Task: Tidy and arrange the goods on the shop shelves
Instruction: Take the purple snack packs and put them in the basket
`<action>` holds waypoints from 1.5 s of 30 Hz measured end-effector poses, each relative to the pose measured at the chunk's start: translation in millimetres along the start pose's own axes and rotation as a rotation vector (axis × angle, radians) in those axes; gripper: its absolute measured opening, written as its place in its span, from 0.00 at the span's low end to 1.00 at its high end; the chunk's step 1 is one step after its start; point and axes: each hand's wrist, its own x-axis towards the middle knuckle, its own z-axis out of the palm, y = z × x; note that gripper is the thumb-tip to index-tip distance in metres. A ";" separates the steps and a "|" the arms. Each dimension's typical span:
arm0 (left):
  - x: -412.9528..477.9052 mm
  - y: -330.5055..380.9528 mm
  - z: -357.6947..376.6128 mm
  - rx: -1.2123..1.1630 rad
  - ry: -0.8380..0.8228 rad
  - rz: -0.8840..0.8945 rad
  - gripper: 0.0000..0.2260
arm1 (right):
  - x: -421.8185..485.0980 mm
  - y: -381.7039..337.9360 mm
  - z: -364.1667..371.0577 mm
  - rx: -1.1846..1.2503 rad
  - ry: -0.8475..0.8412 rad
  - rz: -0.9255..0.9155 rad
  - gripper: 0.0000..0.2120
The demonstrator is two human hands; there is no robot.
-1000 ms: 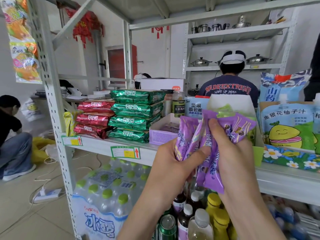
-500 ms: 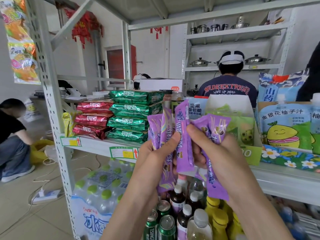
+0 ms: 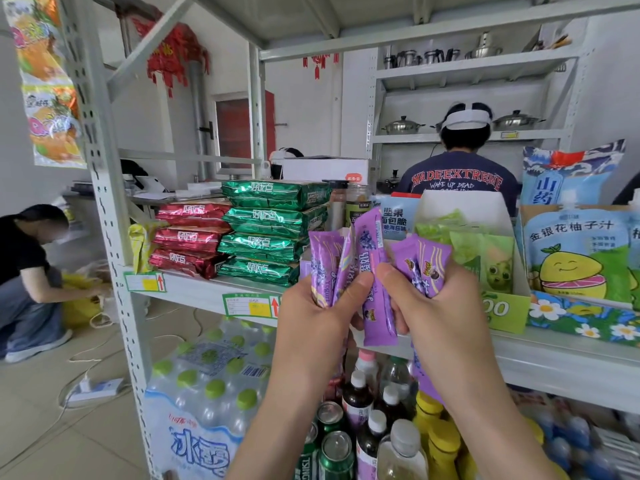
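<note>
Head view. Holding a bunch of purple yogurt sachets [image 3: 371,244] upright in front of the middle shelf [image 3: 554,355], just above its front edge and clear of the board. Grasping a few of them with the left hand [image 3: 318,317], fingers curled behind, thumb pressed across the fronts. Pinching the others with the right hand [image 3: 440,313], thumb laid over the top, the two thumb tips almost touching, with one sachet reaching lower between the palms.

Facing, on the shelf to the left, a stack of green packets [image 3: 273,216] touching a lower stack of red packets [image 3: 190,237]. Just behind the right hand, a green display box [image 3: 505,306] of pale green sachets; beside it to the right, juice pouches [image 3: 581,258] with a smiling fruit.

Looking down past the wrists at mixed bottles and cans [image 3: 363,410], and to their left a wrapped pack of water bottles [image 3: 207,393] with green caps.

Beyond the shelving, seeing a person in a dark printed T-shirt [image 3: 457,181] from the back, and at far left a crouching person [image 3: 27,271] on the tiled floor.
</note>
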 end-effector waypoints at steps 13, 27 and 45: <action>-8.8 15.1 -0.2 -0.092 -0.224 -0.099 0.17 | -2.8 -6.9 -3.1 0.137 -0.092 0.105 0.21; -4.3 6.8 -1.5 -0.370 -0.244 -0.233 0.17 | 3.9 -11.0 -16.3 0.150 0.146 0.209 0.19; -12.5 4.2 17.4 -0.140 -0.133 -0.216 0.12 | 5.2 -8.1 -21.0 0.130 0.230 0.102 0.09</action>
